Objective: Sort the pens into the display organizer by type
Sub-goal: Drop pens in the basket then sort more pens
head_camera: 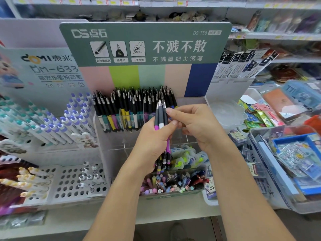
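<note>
My left hand (pixel 152 141) grips a bundle of pens (pixel 161 117) upright, with black caps, silver clips and purple or white barrels. My right hand (pixel 194 124) pinches the top of one pen in that bundle between thumb and fingers. Behind them stands the clear acrylic display organizer (pixel 111 134) with a green header card. Its back-row compartments hold several black-capped pens (pixel 132 106) with yellow, teal, purple and white barrels. The compartment at the back right looks bare, and the front compartments are see-through.
A white rack of purple- and teal-tipped click pens (pixel 57 122) stands to the left, with a perforated pen holder (pixel 74 181) below it. A bin of mixed pens and erasers (pixel 173 183) sits under my hands. Trays of packaged stationery (pixel 286 153) crowd the right.
</note>
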